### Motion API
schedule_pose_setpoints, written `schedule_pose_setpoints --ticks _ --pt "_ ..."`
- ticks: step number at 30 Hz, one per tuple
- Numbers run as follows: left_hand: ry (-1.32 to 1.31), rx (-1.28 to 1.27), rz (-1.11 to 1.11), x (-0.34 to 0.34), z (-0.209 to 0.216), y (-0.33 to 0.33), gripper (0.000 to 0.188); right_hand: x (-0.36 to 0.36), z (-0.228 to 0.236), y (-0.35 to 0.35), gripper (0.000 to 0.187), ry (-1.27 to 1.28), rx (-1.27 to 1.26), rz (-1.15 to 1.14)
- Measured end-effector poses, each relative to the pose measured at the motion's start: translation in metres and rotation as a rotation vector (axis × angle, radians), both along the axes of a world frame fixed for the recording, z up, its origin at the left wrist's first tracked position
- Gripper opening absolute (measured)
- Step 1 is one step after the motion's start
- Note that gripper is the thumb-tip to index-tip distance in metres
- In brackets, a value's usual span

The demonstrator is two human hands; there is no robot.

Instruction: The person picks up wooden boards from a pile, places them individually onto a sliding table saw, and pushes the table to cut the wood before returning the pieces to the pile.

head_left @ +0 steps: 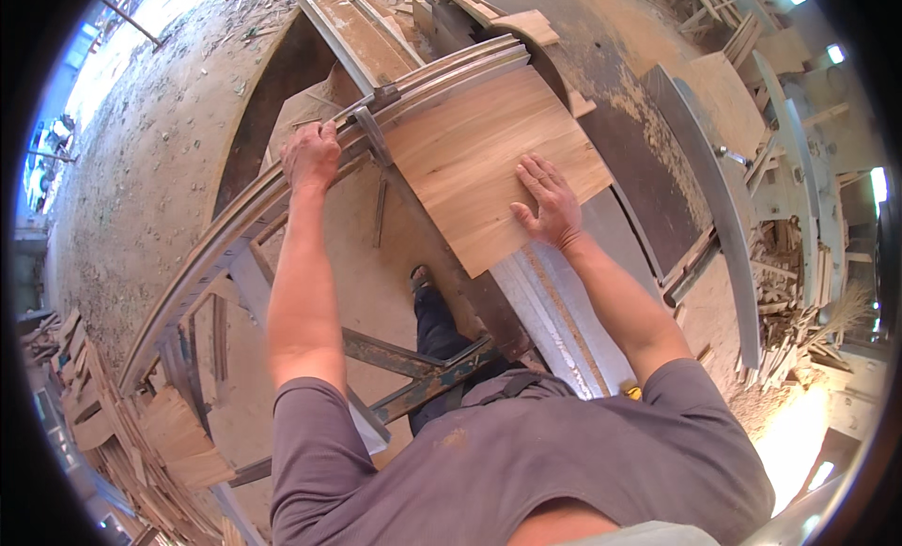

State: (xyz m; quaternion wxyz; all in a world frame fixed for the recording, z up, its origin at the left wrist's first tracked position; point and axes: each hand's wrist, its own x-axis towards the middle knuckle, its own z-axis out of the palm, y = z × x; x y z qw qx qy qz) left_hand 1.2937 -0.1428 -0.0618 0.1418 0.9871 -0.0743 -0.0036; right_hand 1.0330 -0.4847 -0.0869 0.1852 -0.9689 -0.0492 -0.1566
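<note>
A square wooden panel [489,161] lies flat on the sliding table [554,320] of what looks like a panel saw. Its far edge sits along a long metal fence rail [216,234]. My right hand [548,203] rests flat on the panel near its right side, fingers stretched and thumb apart. Over to the left, my left hand [312,156] is curled over the fence rail, its fingertips partly hidden. Just right of that hand, a metal stop [373,135] on the rail stands by the panel's left corner.
Beyond the fence runs a long metal beam [362,29]. A dark steel table [620,104] lies to the right, past the panel, with a curved grey metal strip [719,208] alongside. Offcuts [103,424] are heaped at lower left; a wood pile [789,264] stands at right.
</note>
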Motion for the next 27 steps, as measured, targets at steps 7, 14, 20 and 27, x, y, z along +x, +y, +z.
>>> schedule_pose_setpoints --ticks 7,14,20,27 --pt "-0.496 -0.208 -0.062 -0.200 -0.040 -0.029 0.059 -0.084 0.004 -0.010 0.058 0.028 0.052 -0.007" --pt "0.179 -0.666 -0.049 -0.419 -0.013 -0.098 0.081 -0.141 -0.002 -0.075 0.058 0.069 -0.003 -0.669" --pt "0.311 -0.814 0.015 -0.471 -0.002 -0.107 0.089 -0.205 -0.002 -0.098 0.068 0.232 0.265 -0.700" --pt "0.144 -0.812 0.161 -0.495 0.041 -0.060 0.073 -0.325 0.066 -0.024 0.066 0.432 0.510 -0.774"
